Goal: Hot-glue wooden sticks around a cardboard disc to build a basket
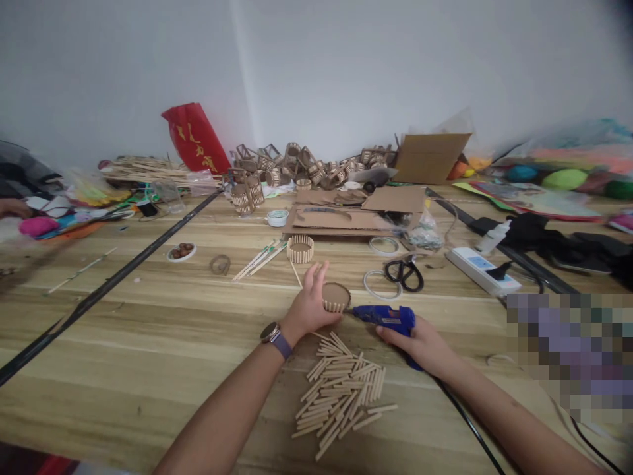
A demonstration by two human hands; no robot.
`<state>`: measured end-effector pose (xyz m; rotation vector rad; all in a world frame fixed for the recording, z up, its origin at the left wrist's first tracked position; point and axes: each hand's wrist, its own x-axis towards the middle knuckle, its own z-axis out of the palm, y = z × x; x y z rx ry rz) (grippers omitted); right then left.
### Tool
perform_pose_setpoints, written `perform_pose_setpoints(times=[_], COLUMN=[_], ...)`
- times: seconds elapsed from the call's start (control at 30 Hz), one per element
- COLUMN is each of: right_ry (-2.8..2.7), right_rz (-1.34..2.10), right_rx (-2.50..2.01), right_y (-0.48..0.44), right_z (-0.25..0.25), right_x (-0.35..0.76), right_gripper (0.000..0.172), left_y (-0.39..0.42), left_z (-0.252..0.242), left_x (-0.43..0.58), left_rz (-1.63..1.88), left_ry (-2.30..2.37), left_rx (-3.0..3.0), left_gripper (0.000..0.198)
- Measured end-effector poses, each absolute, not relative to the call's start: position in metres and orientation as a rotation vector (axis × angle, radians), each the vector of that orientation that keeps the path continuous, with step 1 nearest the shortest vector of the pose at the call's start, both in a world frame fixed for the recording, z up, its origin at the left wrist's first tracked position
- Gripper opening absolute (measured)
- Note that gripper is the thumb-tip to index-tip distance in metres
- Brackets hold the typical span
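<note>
My left hand holds a round cardboard ring by its left side, thumb in front and fingers raised behind. Short wooden sticks stand along part of the ring's front wall. A blue glue gun is gripped in my right hand, its nozzle at the ring's right edge. Just below my hands lies a loose pile of short wooden sticks. Beyond the ring stands a round basket with sticks all around its wall.
Behind are cardboard sheets and many small stick baskets. Black scissors and tape rolls lie to the right, near a white power strip. A dish of brown beads sits at left. The glue gun's cord trails toward me.
</note>
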<state>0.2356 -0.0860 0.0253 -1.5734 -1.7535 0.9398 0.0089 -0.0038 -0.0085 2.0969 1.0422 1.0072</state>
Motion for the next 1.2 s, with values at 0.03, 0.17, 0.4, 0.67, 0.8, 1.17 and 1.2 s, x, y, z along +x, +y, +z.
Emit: perform_pose_setpoints(times=[0.03,0.17,0.4,0.67,0.8,1.17,1.2], right_ry=[-1.758,-1.776,-1.812,-1.803,-1.816,-1.811,-1.808], right_rz=[0.938,0.905,0.858,0.867,0.85,0.814,0.814], right_rx=[-1.574,-1.568,-1.587,-1.582,-1.594,-1.599,-1.6], right_y=[-0.086,-0.0856,-0.0853,-0.0863,-0.0861,-0.0873,-0.0874], right_z=[0.0253,0.0245,0.0229,0.0229,0.0236,0.0276,0.028], right_x=[0.2351,0.2342,0.2347,0.2329,0.2327,0.2302,0.23], right_gripper=[0.049,0.047,0.045,0.044,0.046,0.041,0.041], left_y=[-0.0038,-0.0034,-0.0038,-0.0046,-0.0043,-0.004,-0.0041], left_z=[-0.0085,-0.0098,-0.009,-0.0074,-0.0079,-0.0081,-0.0082], left_x=[0.0089,0.009,0.009,0.0092,0.009,0.0092,0.0092], left_rz=[1.011,1.023,1.02,1.002,0.995,1.004,1.002], left_ry=[1.039,1.028,1.026,1.043,1.044,1.029,1.028], left_rx=[2.1,2.107,2.094,2.09,2.089,2.072,2.069], left_gripper=[0.121,0.121,0.118,0.119,0.118,0.118,0.118])
